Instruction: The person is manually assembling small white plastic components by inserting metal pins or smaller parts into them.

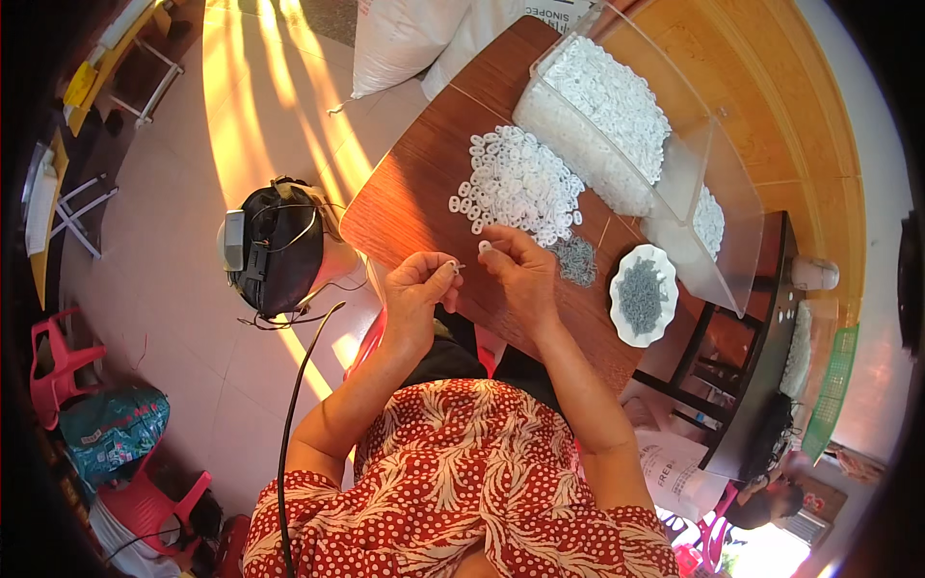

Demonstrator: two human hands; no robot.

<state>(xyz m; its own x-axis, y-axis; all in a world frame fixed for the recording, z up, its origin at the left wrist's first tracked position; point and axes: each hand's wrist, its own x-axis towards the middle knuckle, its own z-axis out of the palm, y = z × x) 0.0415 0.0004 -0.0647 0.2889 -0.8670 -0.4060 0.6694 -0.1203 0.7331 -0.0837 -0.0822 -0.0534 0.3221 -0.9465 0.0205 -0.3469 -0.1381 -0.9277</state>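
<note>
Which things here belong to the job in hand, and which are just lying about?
Likely the job:
- white piece in the right hand
- white pile
- loose grey pieces
- white dish
- clear bin

Likely lying about:
- teal bag
- pink stools
- green basket

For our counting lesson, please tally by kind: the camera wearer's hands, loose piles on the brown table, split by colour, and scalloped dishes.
Hands (left hand, right hand): 2
White pile: 1
Grey pile: 1
Scalloped dish: 1
Total: 5
</note>
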